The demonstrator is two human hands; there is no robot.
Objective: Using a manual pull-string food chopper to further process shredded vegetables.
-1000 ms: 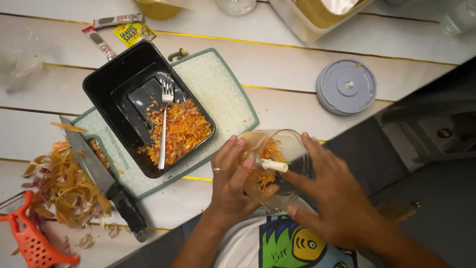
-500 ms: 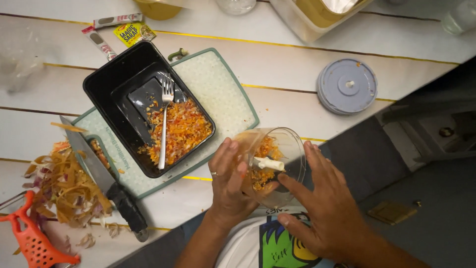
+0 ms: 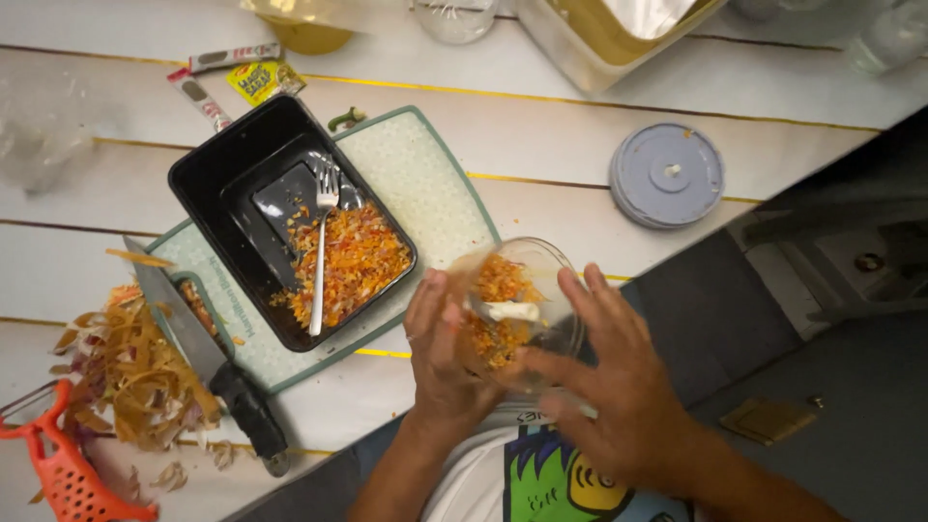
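Observation:
Both my hands hold a clear chopper bowl (image 3: 541, 266) at the table's near edge, tilted toward the left. My left hand (image 3: 443, 353) grips its left side and my right hand (image 3: 609, 391) supports its right and underside. Chopped orange and red vegetables (image 3: 495, 290) cling inside it around a white centre spindle (image 3: 512, 311). To the left, a black rectangular tray (image 3: 222, 169) rests on a pale green cutting board (image 3: 425, 184). The tray holds a heap of the same chopped mix (image 3: 360, 253) and a metal fork (image 3: 321, 242).
A knife (image 3: 208, 358) lies across the board's left end beside a pile of vegetable peelings (image 3: 121, 362). An orange peeler (image 3: 63, 474) sits at the bottom left. A grey round lid (image 3: 667, 174) lies at the right, seasoning sachets (image 3: 232, 77) at the back.
The bowl has tipped further left toward the tray and moved slightly left. My right hand has slid lower under it. The view has shifted a little.

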